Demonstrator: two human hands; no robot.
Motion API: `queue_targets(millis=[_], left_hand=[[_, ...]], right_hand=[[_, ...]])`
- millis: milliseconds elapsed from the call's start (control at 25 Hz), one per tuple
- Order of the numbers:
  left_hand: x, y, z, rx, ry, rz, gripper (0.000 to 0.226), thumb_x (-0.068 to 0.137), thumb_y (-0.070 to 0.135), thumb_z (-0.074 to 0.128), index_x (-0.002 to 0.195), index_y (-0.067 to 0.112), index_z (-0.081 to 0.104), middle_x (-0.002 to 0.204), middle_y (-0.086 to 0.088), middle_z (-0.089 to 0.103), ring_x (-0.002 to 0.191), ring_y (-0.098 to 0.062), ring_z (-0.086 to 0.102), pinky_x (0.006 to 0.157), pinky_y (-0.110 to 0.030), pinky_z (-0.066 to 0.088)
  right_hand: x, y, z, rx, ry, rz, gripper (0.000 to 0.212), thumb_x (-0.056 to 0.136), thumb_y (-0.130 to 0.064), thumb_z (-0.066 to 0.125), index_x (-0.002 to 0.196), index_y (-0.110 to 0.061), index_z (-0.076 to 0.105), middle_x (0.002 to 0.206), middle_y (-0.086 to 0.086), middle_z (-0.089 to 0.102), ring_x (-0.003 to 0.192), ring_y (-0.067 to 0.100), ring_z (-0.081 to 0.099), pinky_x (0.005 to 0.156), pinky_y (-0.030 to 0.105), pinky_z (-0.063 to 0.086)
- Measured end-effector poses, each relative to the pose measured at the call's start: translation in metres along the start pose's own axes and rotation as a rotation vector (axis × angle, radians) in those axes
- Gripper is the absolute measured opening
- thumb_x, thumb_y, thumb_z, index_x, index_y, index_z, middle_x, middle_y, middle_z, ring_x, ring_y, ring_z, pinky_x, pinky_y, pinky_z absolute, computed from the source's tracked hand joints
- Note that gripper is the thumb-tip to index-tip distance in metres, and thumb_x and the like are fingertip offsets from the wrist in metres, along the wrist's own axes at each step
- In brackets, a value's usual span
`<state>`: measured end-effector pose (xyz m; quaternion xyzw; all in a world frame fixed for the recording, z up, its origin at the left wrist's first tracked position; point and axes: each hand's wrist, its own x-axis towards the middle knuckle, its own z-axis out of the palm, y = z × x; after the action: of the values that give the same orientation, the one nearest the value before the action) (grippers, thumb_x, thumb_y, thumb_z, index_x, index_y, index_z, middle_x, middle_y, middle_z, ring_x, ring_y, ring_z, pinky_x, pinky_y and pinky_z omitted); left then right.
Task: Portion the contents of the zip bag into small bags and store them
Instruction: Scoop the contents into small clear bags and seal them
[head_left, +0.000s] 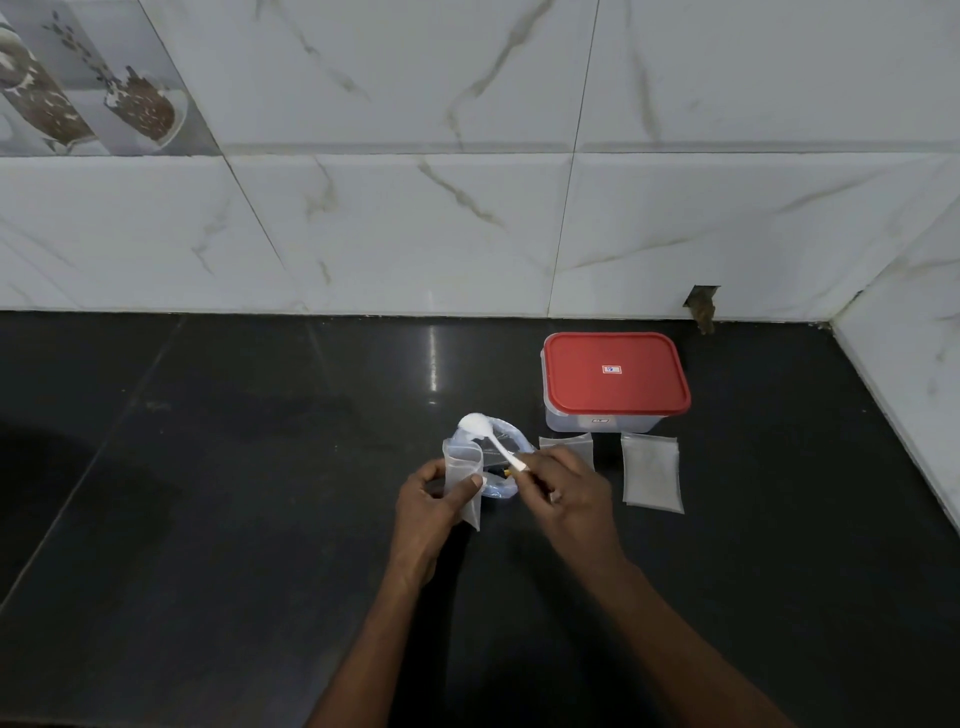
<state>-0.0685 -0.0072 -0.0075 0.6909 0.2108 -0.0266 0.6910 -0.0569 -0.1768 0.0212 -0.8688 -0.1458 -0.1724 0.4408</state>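
Observation:
My left hand holds a small clear bag upright with its mouth open. My right hand grips the handle of a white plastic spoon heaped with white powder, its bowl just above the small bag's mouth. Behind both lies the open zip bag, crumpled on the black counter. Two more small bags lie flat to the right: one partly hidden by my right hand, the other further right.
A clear plastic box with a shut red lid stands behind the small bags. The black counter meets a white marble-tiled wall at the back and at the right. A hole breaks the wall's base.

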Motion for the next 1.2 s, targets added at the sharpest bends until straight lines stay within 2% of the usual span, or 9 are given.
queue_targets(millis=[80, 200, 400, 560, 760, 880, 920, 1040, 1200], left_hand=[[0.0, -0.003, -0.003, -0.042, -0.012, -0.023, 0.018, 0.086, 0.017, 0.077, 0.103, 0.019, 0.075, 0.094, -0.003, 0.08, 0.092, -0.023, 0.076, 0.083, -0.039, 0.059], [-0.003, -0.003, -0.008, -0.208, -0.028, -0.094, 0.019, 0.09, 0.013, 0.072, 0.109, 0.014, 0.074, 0.101, -0.011, 0.078, 0.096, -0.026, 0.074, 0.085, -0.042, 0.06], [-0.005, -0.003, -0.004, -0.223, -0.084, -0.136, 0.016, 0.094, 0.014, 0.068, 0.108, 0.01, 0.075, 0.102, -0.015, 0.078, 0.096, -0.03, 0.074, 0.084, -0.043, 0.061], [-0.006, -0.009, 0.0, -0.11, -0.056, -0.174, 0.018, 0.092, 0.022, 0.07, 0.085, 0.009, 0.079, 0.089, -0.023, 0.077, 0.084, -0.036, 0.072, 0.081, -0.047, 0.057], [-0.006, -0.011, -0.002, -0.112, -0.041, -0.203, 0.023, 0.093, 0.017, 0.068, 0.074, 0.009, 0.078, 0.077, -0.02, 0.076, 0.069, -0.027, 0.07, 0.07, -0.036, 0.054], [-0.007, -0.008, 0.004, -0.133, -0.051, -0.196, 0.023, 0.096, 0.016, 0.065, 0.078, 0.004, 0.074, 0.062, -0.007, 0.072, 0.053, -0.014, 0.065, 0.053, -0.024, 0.05], [-0.006, -0.007, 0.005, -0.131, -0.051, -0.193, 0.025, 0.096, 0.016, 0.064, 0.077, 0.005, 0.074, 0.059, -0.006, 0.07, 0.05, -0.012, 0.063, 0.05, -0.022, 0.048], [-0.003, -0.006, 0.005, -0.133, -0.045, -0.201, 0.023, 0.095, 0.016, 0.066, 0.078, 0.007, 0.077, 0.072, -0.015, 0.074, 0.062, -0.021, 0.067, 0.062, -0.031, 0.052], [0.001, -0.012, -0.002, -0.107, -0.028, -0.214, 0.018, 0.093, 0.017, 0.068, 0.085, 0.005, 0.079, 0.09, -0.027, 0.075, 0.084, -0.043, 0.072, 0.082, -0.055, 0.056]], right_hand=[[0.007, 0.002, 0.0, 0.009, 0.051, 0.197, 0.007, 0.084, -0.009, 0.071, 0.078, -0.012, 0.071, 0.067, -0.003, 0.057, 0.061, 0.007, 0.05, 0.056, 0.014, 0.039], [0.013, 0.012, 0.004, -0.125, -0.129, 0.343, 0.017, 0.088, -0.015, 0.065, 0.071, -0.012, 0.065, 0.066, -0.002, 0.057, 0.06, 0.009, 0.048, 0.055, 0.02, 0.035], [0.014, 0.013, 0.017, -0.52, -0.465, 0.116, 0.02, 0.094, -0.018, 0.053, 0.104, -0.008, 0.068, 0.103, 0.007, 0.062, 0.085, 0.021, 0.062, 0.07, 0.03, 0.044], [0.001, 0.02, 0.026, -0.703, -0.537, 0.019, 0.018, 0.067, -0.008, 0.081, 0.081, -0.01, 0.07, 0.082, 0.007, 0.063, 0.062, 0.019, 0.062, 0.047, 0.033, 0.051], [0.003, 0.025, 0.016, -0.669, -0.598, 0.024, 0.016, 0.084, -0.013, 0.069, 0.099, -0.008, 0.07, 0.101, 0.008, 0.066, 0.079, 0.02, 0.064, 0.063, 0.032, 0.05], [0.011, 0.017, 0.009, -0.665, -0.568, -0.035, 0.025, 0.054, -0.013, 0.09, 0.072, -0.012, 0.072, 0.073, 0.004, 0.066, 0.055, 0.013, 0.06, 0.043, 0.026, 0.047], [0.01, 0.019, 0.011, -0.678, -0.564, -0.046, 0.026, 0.054, -0.014, 0.09, 0.073, -0.012, 0.073, 0.074, 0.004, 0.066, 0.054, 0.013, 0.06, 0.043, 0.025, 0.047], [0.004, 0.027, 0.017, -0.717, -0.657, -0.005, 0.022, 0.09, -0.014, 0.062, 0.109, -0.006, 0.066, 0.11, 0.012, 0.063, 0.086, 0.022, 0.065, 0.071, 0.034, 0.054], [0.009, 0.03, 0.014, -0.685, -0.622, 0.025, 0.014, 0.084, -0.015, 0.07, 0.095, -0.006, 0.073, 0.095, 0.01, 0.068, 0.078, 0.021, 0.065, 0.062, 0.032, 0.052]])
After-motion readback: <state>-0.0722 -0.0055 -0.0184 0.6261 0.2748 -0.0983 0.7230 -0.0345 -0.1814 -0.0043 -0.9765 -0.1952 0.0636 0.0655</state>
